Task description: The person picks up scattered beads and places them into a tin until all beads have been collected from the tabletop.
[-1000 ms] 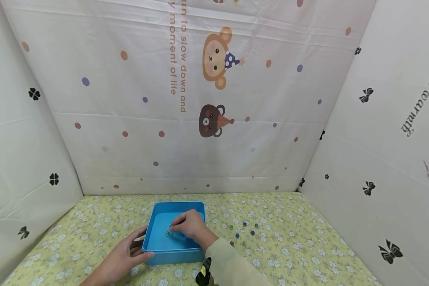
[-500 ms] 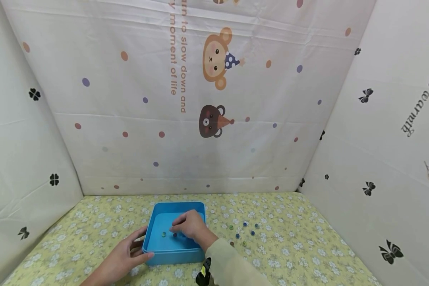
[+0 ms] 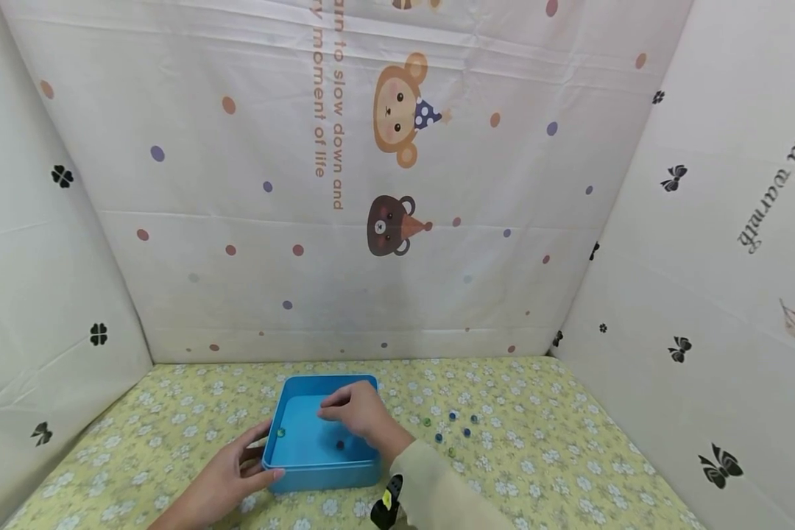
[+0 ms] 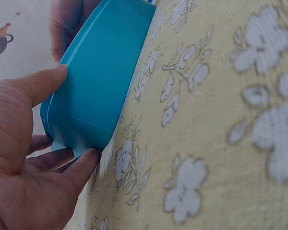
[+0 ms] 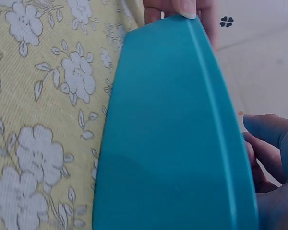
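A blue square box [image 3: 324,477] stands on the tablecloth. My left hand [image 3: 228,475] grips its near left corner, thumb on the front wall and fingers along the left side; the left wrist view shows the thumb [image 4: 48,84] by the rim. Inside, a green marble [image 3: 281,433] lies by the left wall and a dark marble [image 3: 340,444] near the front. Above the box floor hovers my right hand [image 3: 361,416], its fingers loosely bent, with nothing seen between them. In the right wrist view the box wall [image 5: 168,124] hides part of that hand.
To the right of the box, several blue marbles [image 3: 467,433] and green marbles [image 3: 427,422] lie scattered on the yellow flowered tablecloth [image 3: 536,456]. A printed white curtain [image 3: 305,294] closes off the back, with further white sheets on both sides.
The dark marble has left my right fingers and rolled toward the box's front. Meanwhile the green marble rolled to the left wall. My right hand rose slightly; the left kept its grip.
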`<state>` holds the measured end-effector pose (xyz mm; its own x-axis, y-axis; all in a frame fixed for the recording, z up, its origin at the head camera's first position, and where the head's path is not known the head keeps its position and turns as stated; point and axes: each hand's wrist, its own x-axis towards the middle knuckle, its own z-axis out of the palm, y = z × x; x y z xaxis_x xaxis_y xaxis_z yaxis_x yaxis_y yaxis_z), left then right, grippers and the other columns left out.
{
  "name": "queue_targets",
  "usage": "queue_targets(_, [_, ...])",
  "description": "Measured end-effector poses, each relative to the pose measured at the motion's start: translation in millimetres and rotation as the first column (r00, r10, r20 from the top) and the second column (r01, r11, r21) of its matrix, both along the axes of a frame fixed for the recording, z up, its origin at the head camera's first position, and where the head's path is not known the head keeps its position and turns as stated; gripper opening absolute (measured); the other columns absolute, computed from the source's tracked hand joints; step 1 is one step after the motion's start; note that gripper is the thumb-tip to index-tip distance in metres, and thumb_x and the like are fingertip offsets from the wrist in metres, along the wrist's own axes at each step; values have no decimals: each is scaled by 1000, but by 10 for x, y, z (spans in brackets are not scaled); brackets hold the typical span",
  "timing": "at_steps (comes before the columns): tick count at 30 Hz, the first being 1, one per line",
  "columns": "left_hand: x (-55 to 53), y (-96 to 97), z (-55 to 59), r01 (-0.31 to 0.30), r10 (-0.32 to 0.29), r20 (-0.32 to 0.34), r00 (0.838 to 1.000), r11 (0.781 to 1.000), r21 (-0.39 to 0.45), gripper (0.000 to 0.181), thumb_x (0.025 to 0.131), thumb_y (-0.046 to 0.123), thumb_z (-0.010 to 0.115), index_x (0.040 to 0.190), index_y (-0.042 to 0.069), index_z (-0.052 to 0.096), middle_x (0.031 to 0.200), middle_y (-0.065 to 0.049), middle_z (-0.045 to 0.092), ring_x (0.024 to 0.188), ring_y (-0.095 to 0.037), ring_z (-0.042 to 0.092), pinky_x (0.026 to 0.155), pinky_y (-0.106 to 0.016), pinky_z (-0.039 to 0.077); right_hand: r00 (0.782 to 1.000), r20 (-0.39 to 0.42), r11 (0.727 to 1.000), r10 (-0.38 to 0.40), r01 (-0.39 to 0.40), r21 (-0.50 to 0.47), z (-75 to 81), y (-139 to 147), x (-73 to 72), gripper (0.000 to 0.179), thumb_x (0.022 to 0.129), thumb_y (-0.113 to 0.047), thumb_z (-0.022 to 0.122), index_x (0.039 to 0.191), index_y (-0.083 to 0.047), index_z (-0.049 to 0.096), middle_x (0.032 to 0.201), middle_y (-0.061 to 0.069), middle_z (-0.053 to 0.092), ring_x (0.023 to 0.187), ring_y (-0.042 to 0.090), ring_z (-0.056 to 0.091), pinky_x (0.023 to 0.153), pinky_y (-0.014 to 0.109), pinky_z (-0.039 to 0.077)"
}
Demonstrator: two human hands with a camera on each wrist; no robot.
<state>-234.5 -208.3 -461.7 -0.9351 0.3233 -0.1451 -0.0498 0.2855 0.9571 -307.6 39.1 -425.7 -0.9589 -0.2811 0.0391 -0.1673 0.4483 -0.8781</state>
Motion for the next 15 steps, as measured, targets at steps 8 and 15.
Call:
queue_targets(8, [4, 24, -17, -46, 46, -15, 999, 999, -5, 90, 97, 26, 73, 163, 3, 16, 162, -39, 17, 139, -62, 37, 106, -44, 65, 1000, -3, 1000, 1, -1, -17, 41, 182, -26, 13, 91, -31, 81, 98, -21, 83, 100, -6, 73, 90, 11, 65, 73, 30, 65])
queue_targets(15, [-1, 18, -16, -44, 44, -24, 999, 999, -2, 90, 97, 24, 73, 162, 1, 17, 161, -40, 18, 139, -62, 38, 107, -44, 64, 1000, -24, 999, -13, 13, -33, 60, 334, -74, 19, 92, -37, 79, 103, -24, 83, 107, -7, 74, 98, 11, 67, 83, 34, 67])
